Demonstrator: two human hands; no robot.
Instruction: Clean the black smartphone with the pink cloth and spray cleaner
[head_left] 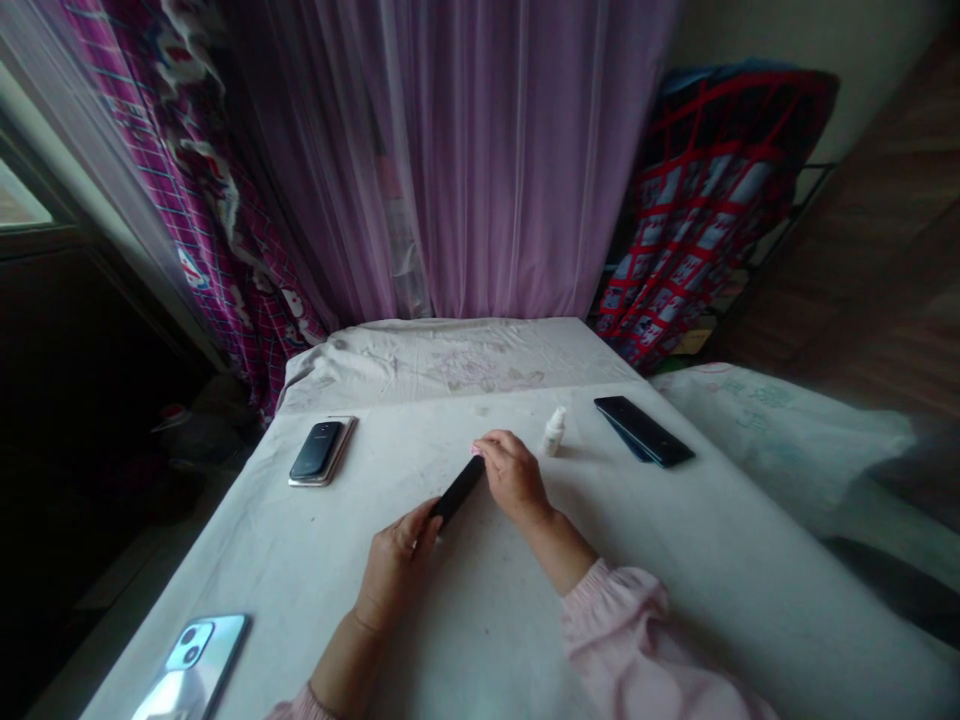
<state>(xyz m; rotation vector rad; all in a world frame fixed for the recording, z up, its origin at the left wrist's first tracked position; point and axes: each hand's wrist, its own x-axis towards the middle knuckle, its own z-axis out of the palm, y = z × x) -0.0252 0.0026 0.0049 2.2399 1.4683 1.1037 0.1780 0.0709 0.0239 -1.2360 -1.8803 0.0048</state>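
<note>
A slim dark phone (459,492), seen nearly edge-on, is tilted above the middle of the table. My left hand (396,560) is closed around its near end, thumb along the side. At the far end, my right hand (514,478) has its fingers bent and pressed together against the phone. A small pinkish-white bit shows at those fingertips, too small to name. Just beyond my right hand, a small white spray bottle (554,432) stands upright on the table.
Two stacked phones (318,450) lie at the left of the cloth-covered table (480,640). More dark phones (646,432) overlap at the right. A shiny light-blue phone (196,668) lies near the front left edge. Purple curtains (510,160) hang behind the table.
</note>
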